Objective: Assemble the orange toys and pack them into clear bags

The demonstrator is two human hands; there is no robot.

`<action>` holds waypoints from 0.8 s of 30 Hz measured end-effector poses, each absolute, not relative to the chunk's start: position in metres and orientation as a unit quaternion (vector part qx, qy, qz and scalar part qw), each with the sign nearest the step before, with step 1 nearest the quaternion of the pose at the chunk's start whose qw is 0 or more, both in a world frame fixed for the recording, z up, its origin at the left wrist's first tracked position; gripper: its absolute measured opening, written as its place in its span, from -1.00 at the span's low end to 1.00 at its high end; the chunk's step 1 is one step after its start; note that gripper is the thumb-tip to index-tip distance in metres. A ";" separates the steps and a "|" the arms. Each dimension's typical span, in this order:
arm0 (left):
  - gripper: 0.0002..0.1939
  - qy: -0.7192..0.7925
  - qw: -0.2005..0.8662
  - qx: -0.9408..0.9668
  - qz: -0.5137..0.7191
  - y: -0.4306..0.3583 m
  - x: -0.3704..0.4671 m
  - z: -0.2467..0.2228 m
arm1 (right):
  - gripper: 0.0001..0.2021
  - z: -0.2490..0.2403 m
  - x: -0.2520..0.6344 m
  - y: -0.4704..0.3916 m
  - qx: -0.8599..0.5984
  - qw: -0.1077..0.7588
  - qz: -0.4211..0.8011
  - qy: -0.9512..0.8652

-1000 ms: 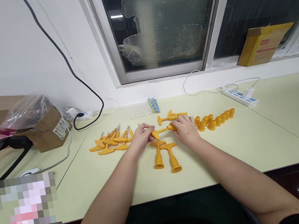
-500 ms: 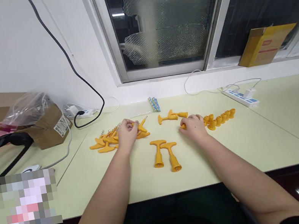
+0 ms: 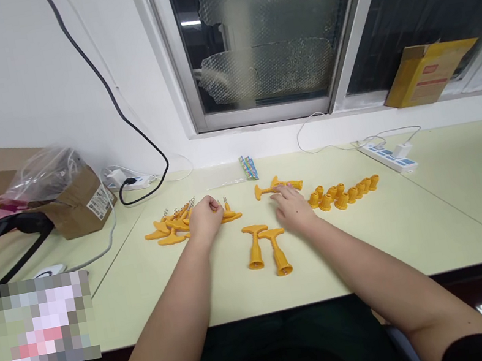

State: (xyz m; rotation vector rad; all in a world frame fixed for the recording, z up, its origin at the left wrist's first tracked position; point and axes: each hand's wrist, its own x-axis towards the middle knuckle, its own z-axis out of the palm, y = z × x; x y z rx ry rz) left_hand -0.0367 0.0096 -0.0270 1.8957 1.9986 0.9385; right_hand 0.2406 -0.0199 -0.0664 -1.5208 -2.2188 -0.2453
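Nearest on desk [image 3: 243, 298], two joined T-handle pieces [image 3: 279, 254] lay, seemingly done. Beyond, unjoined: spiral-tipped handles [image 3: 172, 239] heaped left, loose sleeves [image 3: 340, 200] clustered right. Left hand [image 3: 205, 216] hung over heap, fingertips pinched, grip hidden. Right hand [image 3: 293, 208], palm down, fingers half-bent, hung beside farther joined pieces [image 3: 263, 191]; hold unclear.

Both bare forearms reached forward from the lower corners and slanted inward, the left forearm [image 3: 167, 321] rising rightward and the right forearm [image 3: 372, 266] leftward. The hands were well apart. The left hand [image 3: 203, 217] showed its back, its fingers [image 3: 213, 204] curled in, their grip unclear from above. The right hand [image 3: 293, 205] lay back upward, its fingers loosely extended and slightly bent. Both wrists looked nearly straight.
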 end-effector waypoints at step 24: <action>-0.95 0.717 0.108 0.639 0.256 0.004 -0.036 -0.020 | -0.68 -0.070 0.277 -0.020 -0.699 0.094 -0.074 -0.705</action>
